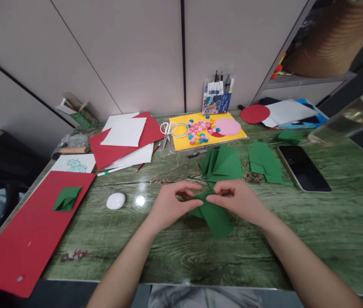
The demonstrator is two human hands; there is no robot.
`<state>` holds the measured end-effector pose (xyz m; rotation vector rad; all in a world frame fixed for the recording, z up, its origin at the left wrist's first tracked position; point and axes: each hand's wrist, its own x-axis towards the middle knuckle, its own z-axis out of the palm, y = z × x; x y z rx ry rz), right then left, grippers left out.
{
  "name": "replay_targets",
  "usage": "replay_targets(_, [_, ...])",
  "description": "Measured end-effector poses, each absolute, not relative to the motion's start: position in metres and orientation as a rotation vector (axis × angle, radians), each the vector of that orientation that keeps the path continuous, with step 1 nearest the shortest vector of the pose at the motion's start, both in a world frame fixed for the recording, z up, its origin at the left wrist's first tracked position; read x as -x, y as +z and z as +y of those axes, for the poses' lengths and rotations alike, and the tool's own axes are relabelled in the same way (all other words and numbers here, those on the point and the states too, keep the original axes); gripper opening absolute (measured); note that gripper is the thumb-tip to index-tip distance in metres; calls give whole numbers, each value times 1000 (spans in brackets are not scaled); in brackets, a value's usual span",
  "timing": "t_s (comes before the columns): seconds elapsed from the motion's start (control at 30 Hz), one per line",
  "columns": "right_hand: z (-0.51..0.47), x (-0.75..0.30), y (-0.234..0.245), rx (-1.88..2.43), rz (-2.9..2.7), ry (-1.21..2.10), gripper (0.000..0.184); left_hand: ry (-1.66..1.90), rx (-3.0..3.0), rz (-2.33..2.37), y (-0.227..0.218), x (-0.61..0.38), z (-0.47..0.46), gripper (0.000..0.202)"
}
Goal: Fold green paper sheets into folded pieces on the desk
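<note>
Both my hands pinch one sheet of green paper (217,220) near the front middle of the table. My left hand (173,203) holds its left edge between thumb and fingers. At the upper edge, my right hand (240,200) grips it with thumb and forefinger. The paper looks folded, with one flap hanging down toward me. Just beyond my hands lies a pile of folded green paper pieces (224,162). Flat green paper pieces (264,161) lie to its right. A folded green piece (67,198) rests on a long red sheet (30,239) at the left.
White scissors (166,132) lie beside a yellow sheet (178,143) bearing small pink, blue and yellow balls (199,127). A phone (303,168) and a clear bottle (344,119) are at the right. A white oval object (116,201) sits left of my hands. Behind stands a marker pack (217,100).
</note>
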<state>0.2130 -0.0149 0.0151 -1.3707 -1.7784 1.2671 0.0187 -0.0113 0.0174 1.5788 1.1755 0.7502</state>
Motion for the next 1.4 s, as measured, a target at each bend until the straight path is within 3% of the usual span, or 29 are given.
replay_targets(0.3, [-18,-213,23,1355,-1700,1192,21,844,-1527,1172,20,-21,-14,21])
replay_targets(0.8, [-18,-212,23,1308,-1616,1186,16,833,-1607,1203,24,-21,-15,18])
replay_targets(1.4, [-18,-214,18,1310,-1584,1245,26,815,-1602,1208,23,-21,-16,19])
